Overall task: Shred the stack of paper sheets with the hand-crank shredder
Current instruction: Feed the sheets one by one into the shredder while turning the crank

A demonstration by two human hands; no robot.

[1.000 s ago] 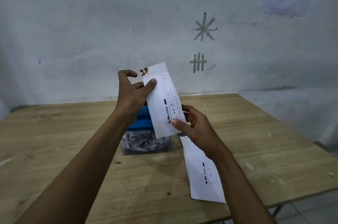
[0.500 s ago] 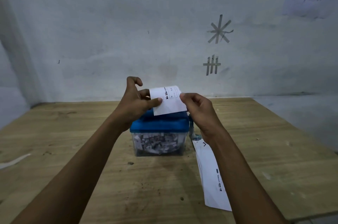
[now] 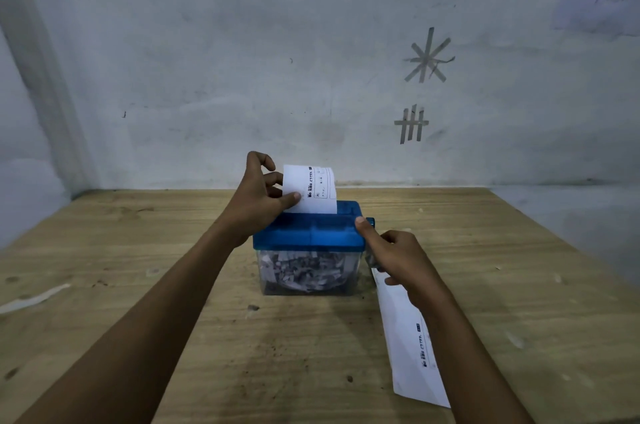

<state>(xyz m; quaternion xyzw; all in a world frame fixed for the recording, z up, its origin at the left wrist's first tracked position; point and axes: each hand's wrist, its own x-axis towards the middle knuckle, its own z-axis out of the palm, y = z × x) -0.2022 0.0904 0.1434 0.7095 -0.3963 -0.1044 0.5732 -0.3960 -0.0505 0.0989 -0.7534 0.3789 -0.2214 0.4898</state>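
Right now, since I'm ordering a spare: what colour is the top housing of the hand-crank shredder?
The shredder's plastic top housing is blue, clearest in the head view.

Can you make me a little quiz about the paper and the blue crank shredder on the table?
1. True or false: the left hand pinches the sheet standing in the shredder.
2. Where do the spare sheets lie? A) on the table, right of the shredder; B) on a chair; C) on the floor.
3. Fill in: the clear bin holds paper ____.
Key: 1 true; 2 A; 3 shreds.
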